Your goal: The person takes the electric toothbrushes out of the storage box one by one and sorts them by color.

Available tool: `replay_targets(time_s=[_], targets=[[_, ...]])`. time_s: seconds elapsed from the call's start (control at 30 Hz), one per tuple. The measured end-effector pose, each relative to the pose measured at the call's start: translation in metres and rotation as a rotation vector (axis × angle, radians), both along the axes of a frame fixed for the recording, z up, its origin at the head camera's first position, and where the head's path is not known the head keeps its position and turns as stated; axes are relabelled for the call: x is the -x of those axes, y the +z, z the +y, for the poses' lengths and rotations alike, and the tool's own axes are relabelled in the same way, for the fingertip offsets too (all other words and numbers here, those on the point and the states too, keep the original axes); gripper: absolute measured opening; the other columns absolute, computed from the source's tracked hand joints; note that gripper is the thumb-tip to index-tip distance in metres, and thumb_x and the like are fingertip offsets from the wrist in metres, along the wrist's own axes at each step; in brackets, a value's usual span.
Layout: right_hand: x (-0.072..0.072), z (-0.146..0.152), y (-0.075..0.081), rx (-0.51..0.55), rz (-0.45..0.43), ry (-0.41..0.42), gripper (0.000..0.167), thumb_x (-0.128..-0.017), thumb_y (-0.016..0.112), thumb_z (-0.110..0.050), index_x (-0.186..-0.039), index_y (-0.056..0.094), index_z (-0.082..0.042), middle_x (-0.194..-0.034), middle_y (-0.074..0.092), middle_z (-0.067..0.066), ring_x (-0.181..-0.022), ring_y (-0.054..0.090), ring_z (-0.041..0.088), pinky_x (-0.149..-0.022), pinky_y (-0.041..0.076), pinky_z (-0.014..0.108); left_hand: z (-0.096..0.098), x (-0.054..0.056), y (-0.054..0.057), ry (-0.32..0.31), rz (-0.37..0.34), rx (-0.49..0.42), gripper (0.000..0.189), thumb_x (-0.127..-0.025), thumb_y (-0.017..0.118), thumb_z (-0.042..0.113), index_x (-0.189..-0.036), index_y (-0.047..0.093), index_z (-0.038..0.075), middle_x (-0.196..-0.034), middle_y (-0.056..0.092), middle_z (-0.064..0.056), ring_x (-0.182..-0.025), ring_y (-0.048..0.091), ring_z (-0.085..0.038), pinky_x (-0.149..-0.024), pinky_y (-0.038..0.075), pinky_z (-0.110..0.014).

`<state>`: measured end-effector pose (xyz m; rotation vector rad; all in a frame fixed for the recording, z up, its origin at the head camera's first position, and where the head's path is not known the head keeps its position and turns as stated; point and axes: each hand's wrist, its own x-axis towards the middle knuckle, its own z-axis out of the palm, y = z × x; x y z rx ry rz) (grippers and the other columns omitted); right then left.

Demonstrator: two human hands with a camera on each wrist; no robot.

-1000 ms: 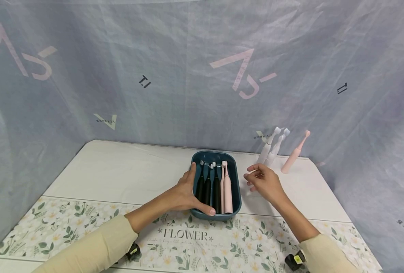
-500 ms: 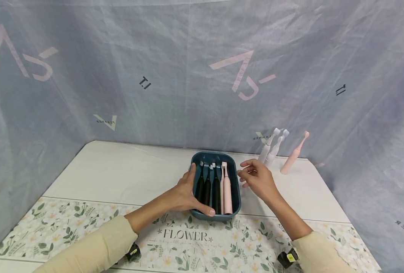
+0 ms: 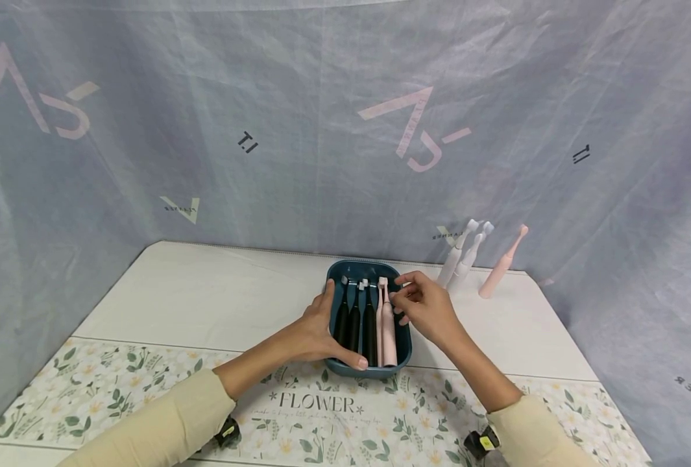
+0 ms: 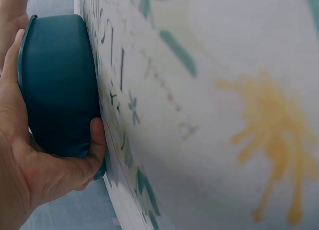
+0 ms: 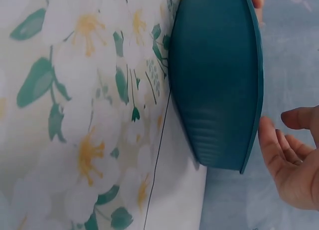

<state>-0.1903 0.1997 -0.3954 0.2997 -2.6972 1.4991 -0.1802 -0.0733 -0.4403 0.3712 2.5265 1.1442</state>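
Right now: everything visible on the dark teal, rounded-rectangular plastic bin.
The dark teal bin looks like plastic: rounded-rectangular, open-topped, thin-rimmed, ribbed patch on one wall. It sits upright on the white-and-floral mat, long axis forward. Inside lie three black toothbrushes and two pale pink toothbrushes, heads at the far end. The left hand holds its left side, thumb at the near end; the right hand is at the right rim, contact unclear.
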Motion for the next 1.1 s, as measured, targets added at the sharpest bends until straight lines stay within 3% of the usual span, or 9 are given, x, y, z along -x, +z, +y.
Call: replay_targets(time_s=[0.2, 0.4, 0.5, 0.67, 0.77, 0.87, 1.0, 1.1], targets=[[-0.003, -0.01, 0.0, -0.067, -0.016, 0.019, 0.041, -0.11, 0.072, -0.014, -0.148, 0.064, -0.001, -0.11, 0.079, 0.017, -0.086, 0.081, 0.025, -0.069, 0.069, 0.034, 0.0, 0.0, 0.0, 0.002, -0.006, 0.004, 0.174, -0.062, 0.102, 0.079, -0.18, -0.019, 0.036, -0.192, -0.004, -0.012, -0.177, 0.011, -0.047, -0.13, 0.036, -0.077], [-0.007, -0.022, 0.001, -0.325, 0.048, 0.018, 0.057, -0.109, 0.076, -0.022, -0.16, 0.057, -0.003, -0.109, 0.082, 0.01, -0.084, 0.077, 0.016, -0.075, 0.066, 0.038, -0.001, -0.001, 0.001, -0.011, -0.002, 0.0, 0.173, -0.063, 0.101, 0.08, -0.18, -0.019, 0.036, -0.192, -0.005, -0.012, -0.177, 0.01, -0.047, -0.13, 0.037, -0.077], [-0.008, -0.029, 0.004, -0.405, 0.089, 0.026, 0.063, -0.109, 0.076, -0.023, -0.163, 0.054, -0.001, -0.109, 0.079, 0.012, -0.079, 0.072, 0.015, -0.073, 0.062, 0.038, -0.001, -0.001, 0.002, -0.016, -0.002, -0.002, 0.173, -0.063, 0.101, 0.08, -0.18, -0.02, 0.035, -0.192, -0.007, -0.012, -0.177, 0.008, -0.047, -0.131, 0.036, -0.077], [-0.008, -0.039, 0.005, -0.477, 0.056, 0.02, 0.072, -0.107, 0.078, -0.021, -0.167, 0.047, 0.003, -0.098, 0.077, 0.012, -0.07, 0.068, 0.016, -0.066, 0.059, 0.038, 0.0, -0.001, 0.002, -0.017, -0.004, -0.007, 0.174, -0.064, 0.101, 0.079, -0.18, -0.02, 0.035, -0.192, -0.008, -0.011, -0.178, 0.007, -0.046, -0.131, 0.035, -0.076], [-0.007, -0.043, 0.004, -0.537, 0.014, 0.007, 0.079, -0.106, 0.08, -0.022, -0.17, 0.041, 0.004, -0.094, 0.078, 0.013, -0.073, 0.074, 0.021, -0.071, 0.064, 0.043, 0.0, -0.001, 0.002, -0.017, -0.004, -0.004, 0.174, -0.063, 0.101, 0.08, -0.18, -0.019, 0.034, -0.192, -0.008, -0.011, -0.178, 0.008, -0.046, -0.131, 0.035, -0.076], [-0.008, -0.047, 0.004, -0.614, -0.007, 0.023, 0.087, -0.105, 0.081, -0.021, -0.175, 0.034, 0.002, -0.113, 0.079, 0.024, -0.073, 0.075, 0.024, -0.073, 0.065, 0.045, 0.0, -0.001, 0.001, -0.018, -0.004, 0.0, 0.174, -0.063, 0.101, 0.08, -0.18, -0.02, 0.034, -0.192, -0.009, -0.011, -0.178, 0.007, -0.047, -0.131, 0.035, -0.077], [-0.01, -0.056, 0.008, -0.732, -0.033, 0.064, 0.096, -0.105, 0.081, -0.02, -0.179, 0.023, 0.0, -0.148, 0.065, 0.038, -0.065, 0.068, 0.024, -0.065, 0.06, 0.042, -0.001, -0.001, 0.002, -0.021, -0.002, -0.009, 0.174, -0.064, 0.101, 0.079, -0.18, -0.02, 0.033, -0.192, -0.01, -0.01, -0.178, 0.006, -0.047, -0.131, 0.034, -0.078], [-0.009, -0.062, 0.009, -0.801, -0.064, 0.075, 0.098, -0.105, 0.081, -0.02, -0.179, 0.02, 0.003, -0.144, 0.066, 0.041, -0.059, 0.064, 0.023, -0.059, 0.056, 0.038, -0.001, -0.001, 0.002, -0.024, 0.0, -0.016, 0.174, -0.065, 0.102, 0.078, -0.18, -0.02, 0.033, -0.192, -0.01, -0.01, -0.178, 0.007, -0.046, -0.131, 0.034, -0.077]])
